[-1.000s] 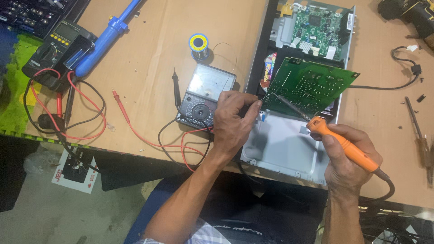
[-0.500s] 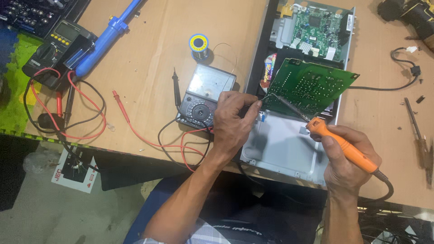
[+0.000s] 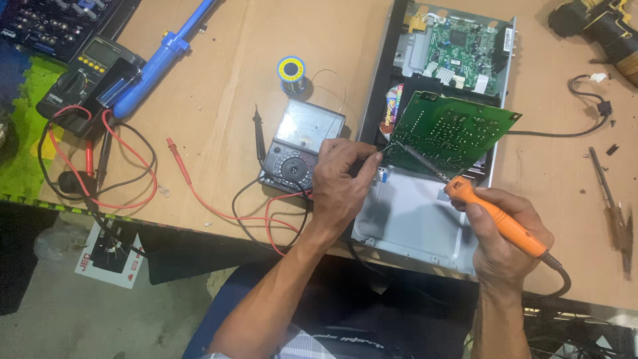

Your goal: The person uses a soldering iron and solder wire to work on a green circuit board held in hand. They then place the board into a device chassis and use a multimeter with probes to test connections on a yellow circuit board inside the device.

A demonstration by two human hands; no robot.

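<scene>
The right hand [image 3: 508,236] grips an orange soldering iron [image 3: 495,216] – tip on the green circuit board [image 3: 452,129] – left hand [image 3: 342,183] pinching solder wire beside it, over a brown workbench [image 3: 226,73].

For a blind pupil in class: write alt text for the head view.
A right hand holds an orange soldering iron to a tilted green circuit board, which the left hand touches at its edge, beside an analogue multimeter.

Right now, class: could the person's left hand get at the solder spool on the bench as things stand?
Probably yes. The left hand is at the edge of the green circuit board; only the low analog multimeter lies between it and the solder spool, with open bench around it. The hand would have to leave the board first.
</scene>
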